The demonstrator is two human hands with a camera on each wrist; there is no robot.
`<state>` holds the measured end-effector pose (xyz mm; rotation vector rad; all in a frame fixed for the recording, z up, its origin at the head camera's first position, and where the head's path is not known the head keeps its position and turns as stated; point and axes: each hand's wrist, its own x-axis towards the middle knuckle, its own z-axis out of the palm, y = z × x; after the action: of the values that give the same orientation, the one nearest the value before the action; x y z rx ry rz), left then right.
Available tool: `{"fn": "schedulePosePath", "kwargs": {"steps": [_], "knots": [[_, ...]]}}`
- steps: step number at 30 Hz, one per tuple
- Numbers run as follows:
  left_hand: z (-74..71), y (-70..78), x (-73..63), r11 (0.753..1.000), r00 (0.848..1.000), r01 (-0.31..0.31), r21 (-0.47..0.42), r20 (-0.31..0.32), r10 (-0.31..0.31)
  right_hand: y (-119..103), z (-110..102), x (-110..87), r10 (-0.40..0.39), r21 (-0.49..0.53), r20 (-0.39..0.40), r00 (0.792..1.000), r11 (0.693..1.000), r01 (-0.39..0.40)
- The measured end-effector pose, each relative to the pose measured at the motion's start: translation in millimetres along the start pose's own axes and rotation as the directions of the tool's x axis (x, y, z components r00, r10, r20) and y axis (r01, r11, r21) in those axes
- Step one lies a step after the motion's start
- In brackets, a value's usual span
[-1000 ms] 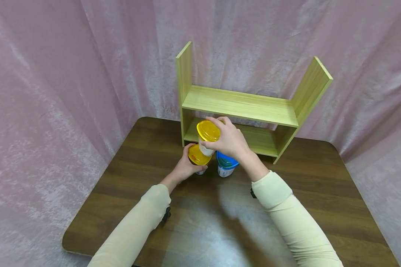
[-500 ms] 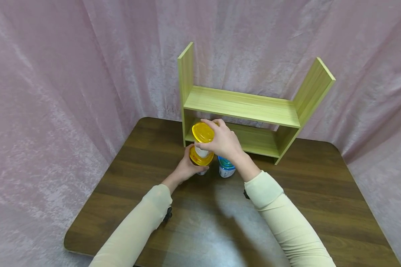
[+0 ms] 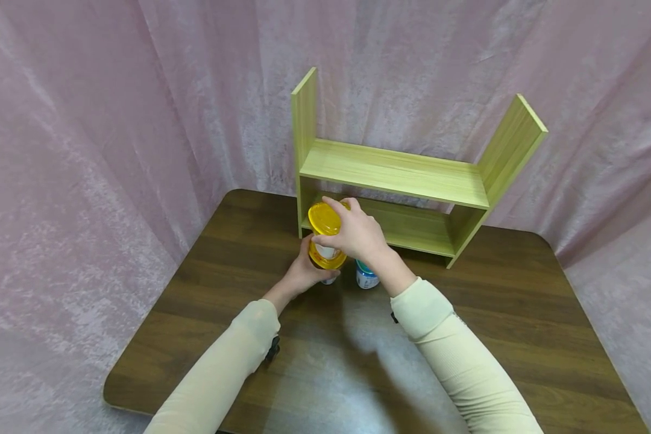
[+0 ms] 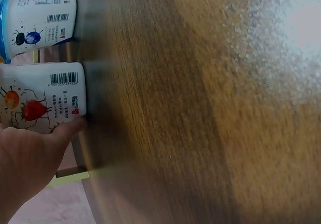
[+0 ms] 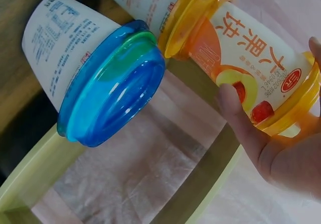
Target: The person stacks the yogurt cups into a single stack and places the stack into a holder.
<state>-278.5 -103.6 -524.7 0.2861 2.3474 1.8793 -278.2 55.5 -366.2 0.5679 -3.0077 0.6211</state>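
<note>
My left hand (image 3: 302,271) grips a white yogurt cup with a yellow lid (image 3: 321,261), which stands upright on the table. A strawberry and a barcode show on this lower cup (image 4: 37,98) in the left wrist view. My right hand (image 3: 360,235) holds a second yellow-lidded yogurt cup (image 5: 251,63), with peach pictures on its side, from above. Its base appears to rest on the lower cup's lid. Just to the right stands a blue-lidded yogurt cup (image 3: 366,278), partly covered by my right hand and wrist in the head view.
A pale wooden two-tier shelf (image 3: 393,175) with raised side panels stands behind the cups, close to them. The dark wooden table (image 3: 499,313) extends on both sides. Pink curtains (image 3: 412,72) hang around the table.
My right hand has moved left and slightly down, bringing its cup over the lower cup's lid. The left hand keeps its grip on the lower cup, nearly still.
</note>
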Motion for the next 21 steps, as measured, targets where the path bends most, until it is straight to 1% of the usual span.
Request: {"fn": "schedulePosePath", "kwargs": {"steps": [4,7,9,15,18,21], "knots": [[-1.0,0.1,-1.2,1.0,1.0,0.006,-0.002,-0.008,-0.006,1,4,-0.8,-0.005,0.014,-0.018,1.0,1.0,0.005],[-1.0,-0.5,-1.9,1.0,1.0,0.009,-0.005,-0.014,-0.009,3,8,-2.6,-0.006,0.049,-0.063,0.998,0.999,0.009],[-0.4,-1.3,-1.8,1.0,1.0,0.011,0.003,-0.014,-0.011,7,9,-4.7,-0.005,0.084,-0.107,0.994,0.996,0.014],[1.7,-3.9,1.5,1.0,1.0,-0.002,0.028,-0.019,0.002,32,6,-13.1,-0.011,0.167,-0.23,0.973,0.985,0.05],[1.5,-4.8,2.6,0.999,1.0,-0.006,0.034,-0.025,0.007,46,3,-18.0,0.003,0.188,-0.265,0.964,0.981,0.048],[1.1,-4.9,2.6,0.999,1.0,-0.006,0.036,-0.027,0.007,58,3,-23.0,0.018,0.184,-0.284,0.959,0.982,0.036]]}}
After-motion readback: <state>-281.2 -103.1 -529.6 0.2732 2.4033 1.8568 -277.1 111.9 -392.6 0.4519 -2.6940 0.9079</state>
